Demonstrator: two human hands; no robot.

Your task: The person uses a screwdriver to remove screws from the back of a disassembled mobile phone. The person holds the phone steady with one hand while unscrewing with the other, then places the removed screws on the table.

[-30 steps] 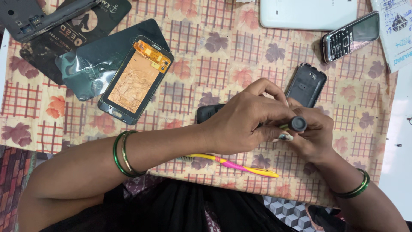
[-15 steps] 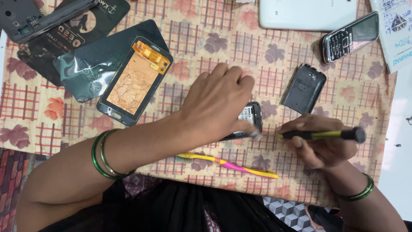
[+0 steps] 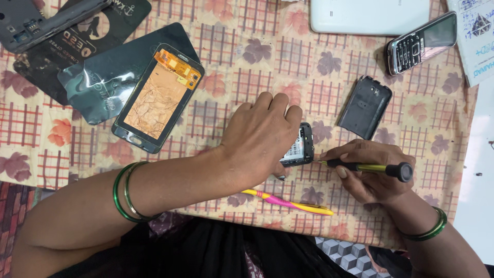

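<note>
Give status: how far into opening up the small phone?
Done: back cover is off, lying apart on the cloth. In hand: left hand pins the opened phone; right hand puts the screwdriver tip at its edge. Left: the phone body looks still assembled.

Matt printed tablecloth point(image 3: 257, 62), glossy plastic screwdriver point(image 3: 370, 168), glossy green bangles point(image 3: 126, 191)

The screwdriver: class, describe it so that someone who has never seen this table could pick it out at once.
Start at the checked, leaf-patterned tablecloth and find the two hands near its front edge. The right hand holds the screwdriver level, its tip against the small opened phone that the left hand steadies. Its thin yellow shaft and round black end cap set it apart from the pink-and-yellow toothbrush below.
</note>
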